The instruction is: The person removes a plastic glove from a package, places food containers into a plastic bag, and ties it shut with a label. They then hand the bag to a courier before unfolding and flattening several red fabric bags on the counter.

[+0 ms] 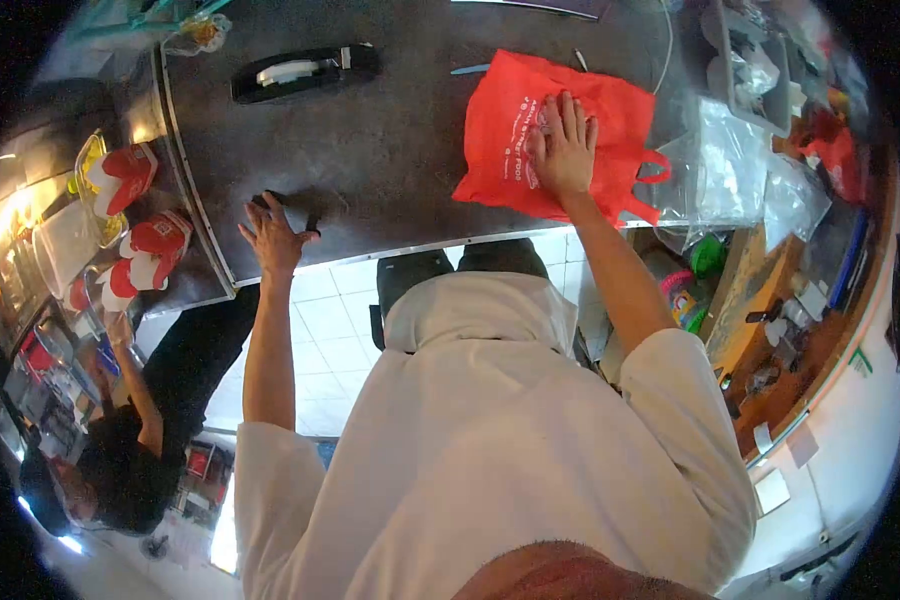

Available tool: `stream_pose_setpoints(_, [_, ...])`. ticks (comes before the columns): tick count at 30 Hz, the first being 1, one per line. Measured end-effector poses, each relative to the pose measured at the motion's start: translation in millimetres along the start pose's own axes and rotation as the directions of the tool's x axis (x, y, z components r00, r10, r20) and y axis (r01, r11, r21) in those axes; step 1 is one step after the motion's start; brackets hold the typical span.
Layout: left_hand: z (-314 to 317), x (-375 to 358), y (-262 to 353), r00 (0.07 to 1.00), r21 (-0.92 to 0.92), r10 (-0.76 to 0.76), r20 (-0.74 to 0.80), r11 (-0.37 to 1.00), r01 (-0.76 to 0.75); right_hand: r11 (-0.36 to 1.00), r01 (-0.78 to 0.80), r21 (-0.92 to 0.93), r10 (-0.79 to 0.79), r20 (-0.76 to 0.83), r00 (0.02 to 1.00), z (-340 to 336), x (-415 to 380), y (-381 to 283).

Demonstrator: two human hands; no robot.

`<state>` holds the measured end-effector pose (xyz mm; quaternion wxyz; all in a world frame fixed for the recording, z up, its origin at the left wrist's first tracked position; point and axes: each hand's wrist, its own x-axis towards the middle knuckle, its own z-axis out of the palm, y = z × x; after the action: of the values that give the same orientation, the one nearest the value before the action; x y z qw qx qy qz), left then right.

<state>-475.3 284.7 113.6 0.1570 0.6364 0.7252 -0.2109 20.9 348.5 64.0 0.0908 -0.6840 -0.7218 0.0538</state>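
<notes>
A red tote bag (495, 120) with white printed lettering lies on the dark table (390, 150), its handle loop toward the near right. My right hand (565, 150) rests on the bag with its fingers stretched out, holding nothing. At the table's near edge on the left, my left hand (273, 235) is spread with fingers apart and nothing in it. A dark patch shows beside its fingertips. Farther back lies a black tape dispenser (300, 72) with a white roll in it.
Clear plastic bags (725, 165) and a grey bin (755, 70) are on the right. Several red and white caps (125, 180) sit on the left, where a co-worker in black (135, 450) works. A blue pen (470, 70) lies behind the tote bag.
</notes>
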Motion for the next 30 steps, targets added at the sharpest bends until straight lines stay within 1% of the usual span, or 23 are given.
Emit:
stream_pose_setpoints(3, [2.5,3.0,-0.6,0.999,0.041,-0.022,0.049,0.999,0.02,1.0,-0.014,0.015,0.014,0.009,1.0,1.2,1.9,-0.2])
stream_pose_setpoints(7, [-4.3,-0.4,6.2,0.998,-0.038,-0.055,0.023,0.998,0.055,0.999,-0.033,0.003,0.033,0.018,0.999,4.1,3.5,0.8])
stream_pose_setpoints(12, [-7.1,-2.3,10.6,0.993,-0.084,-0.115,0.015,0.99,0.116,0.999,-0.03,-0.03,0.031,0.039,0.999,3.7,4.5,1.0])
stream_pose_setpoints(15, [-11.3,-1.3,16.0,0.985,-0.04,-0.163,0.054,0.985,0.165,0.999,-0.039,-0.027,0.041,0.051,0.998,3.9,5.0,0.5])
stream_pose_setpoints(18, [-11.8,-0.1,15.6,0.985,-0.045,-0.164,0.061,0.985,0.167,0.997,-0.056,-0.061,0.062,0.088,0.994,6.7,5.1,0.7])
stream_pose_setpoints(24, [-10.4,-0.9,18.8,0.983,-0.062,-0.182,0.019,0.981,0.183,0.996,-0.057,-0.067,0.065,0.111,0.992,5.1,5.9,-0.2])
stream_pose_setpoints(27, [-20.1,-1.2,24.4,0.977,-0.027,-0.203,0.072,0.978,0.205,0.996,-0.075,-0.042,0.079,0.112,0.99,2.8,7.1,-2.9])
stream_pose_setpoints(30, [-15.4,-0.5,23.5,0.978,-0.028,-0.205,0.043,0.978,0.206,0.997,-0.055,-0.047,0.059,0.091,0.994,4.5,6.3,-1.5])
